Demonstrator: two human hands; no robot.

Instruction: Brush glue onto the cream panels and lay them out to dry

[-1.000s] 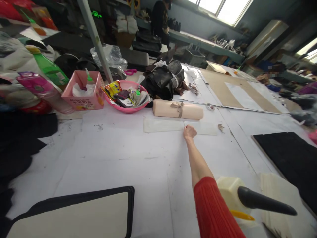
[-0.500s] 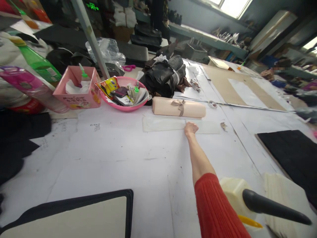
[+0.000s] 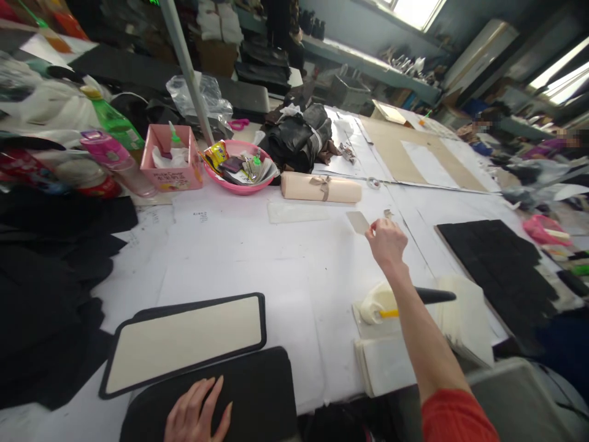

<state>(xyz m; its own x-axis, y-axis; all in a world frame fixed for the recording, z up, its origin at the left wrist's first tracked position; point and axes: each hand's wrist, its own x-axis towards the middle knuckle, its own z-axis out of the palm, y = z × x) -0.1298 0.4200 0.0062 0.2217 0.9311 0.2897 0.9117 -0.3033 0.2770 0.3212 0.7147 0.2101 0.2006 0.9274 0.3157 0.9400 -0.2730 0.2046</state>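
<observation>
My right hand (image 3: 387, 242), fingers pinched together, holds one end of a translucent strip (image 3: 357, 222) above the white table. Its arm reaches up from the lower right, over a white glue container (image 3: 375, 302) with a yellow piece in it. My left hand (image 3: 197, 412) lies with fingers apart on a black panel (image 3: 262, 393) at the bottom edge. Just beyond it sits a cream panel with a black border (image 3: 188, 344). Another clear strip (image 3: 294, 213) lies flat in front of a tied beige roll (image 3: 317, 187).
A pink basin (image 3: 237, 188) of small items and a pink box (image 3: 172, 175) stand at the back left. Black pieces (image 3: 41, 294) cover the left side. A black stack (image 3: 497, 264) and pale sheets (image 3: 462, 316) lie at the right. People are in the right background.
My right hand has moved right and nearer, with a translucent strip now in its fingers. My left hand has come into view on the black panel. The camera view has shifted.
</observation>
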